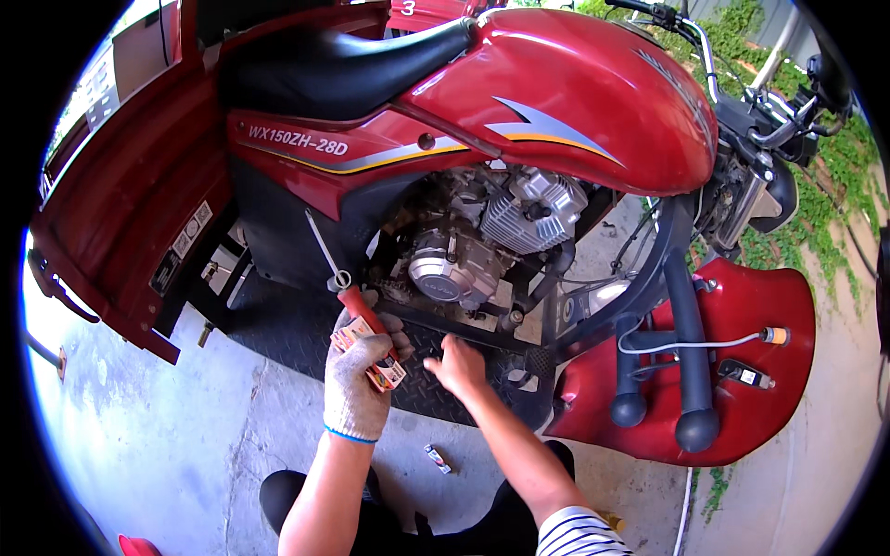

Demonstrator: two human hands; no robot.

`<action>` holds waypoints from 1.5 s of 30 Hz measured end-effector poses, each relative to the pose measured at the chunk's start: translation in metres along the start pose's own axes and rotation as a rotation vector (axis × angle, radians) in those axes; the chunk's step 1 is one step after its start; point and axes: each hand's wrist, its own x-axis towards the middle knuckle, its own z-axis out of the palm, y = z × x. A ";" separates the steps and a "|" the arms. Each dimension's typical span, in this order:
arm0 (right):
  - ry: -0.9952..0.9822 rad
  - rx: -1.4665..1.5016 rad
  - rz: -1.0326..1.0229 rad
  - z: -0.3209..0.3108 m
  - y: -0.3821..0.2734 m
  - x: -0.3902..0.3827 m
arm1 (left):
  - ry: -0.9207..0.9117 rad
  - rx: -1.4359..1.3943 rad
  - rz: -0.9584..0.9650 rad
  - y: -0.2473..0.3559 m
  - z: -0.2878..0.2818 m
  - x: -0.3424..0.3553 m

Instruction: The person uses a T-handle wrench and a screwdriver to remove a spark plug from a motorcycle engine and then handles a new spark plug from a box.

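Note:
In a white knitted glove, my left hand [360,380] is closed around a screwdriver [363,313] and a small printed cardboard box [387,372]. The screwdriver has a red handle and a long metal shaft pointing up and left, with a metal ring [340,280] near the handle's top. My bare right hand [458,369] is just right of the box, its fingers curled in; whatever they may hold is hidden. Beyond both hands lies the motorcycle-type engine [459,264], with a finned cylinder [530,222], under a red fuel tank [593,97].
A black treadplate footboard [278,320] runs below the engine. At right, a red fender [760,306] with black bars [688,371] bears a grey cable [686,348] and a small black object [744,373]. Another small box [437,459] lies on the concrete floor near my legs.

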 end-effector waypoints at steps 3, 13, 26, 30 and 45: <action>-0.118 0.014 0.153 0.046 0.028 0.003 | 0.033 -0.021 -0.022 0.000 -0.001 0.002; 0.006 0.126 -0.331 0.020 0.043 0.008 | 0.035 -0.104 -0.087 -0.005 0.004 0.002; 0.106 0.010 -0.501 0.024 0.053 0.013 | 0.056 -0.127 -0.126 -0.010 0.001 0.005; 0.240 0.192 -0.294 0.008 0.060 0.013 | 0.067 -0.123 -0.141 -0.011 0.004 0.004; 0.563 0.631 -0.019 -0.226 0.063 0.152 | 0.043 -0.117 -0.181 -0.024 0.011 0.012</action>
